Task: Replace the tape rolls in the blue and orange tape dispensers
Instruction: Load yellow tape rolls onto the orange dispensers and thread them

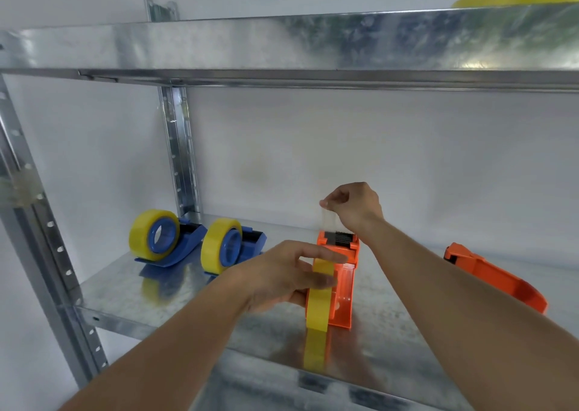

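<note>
Orange dispenser point(343, 273): no legible txt/brand.

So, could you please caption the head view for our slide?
Left hand steadies the yellow tape roll in the orange plastic dispenser; right hand pulls its tape end upward.

I see my left hand point(291, 274) gripping the yellow tape roll point(318, 298) seated in the near orange dispenser point(343, 288) on the metal shelf point(175, 294). My right hand point(354, 205) pinches the clear tape end point(328, 219), pulled up above the cutter teeth point(343, 234). Two blue dispensers point(185, 244) point(247, 243) at left each carry a yellow roll. Second orange dispenser point(498, 280) at right, no roll visible in it.
</note>
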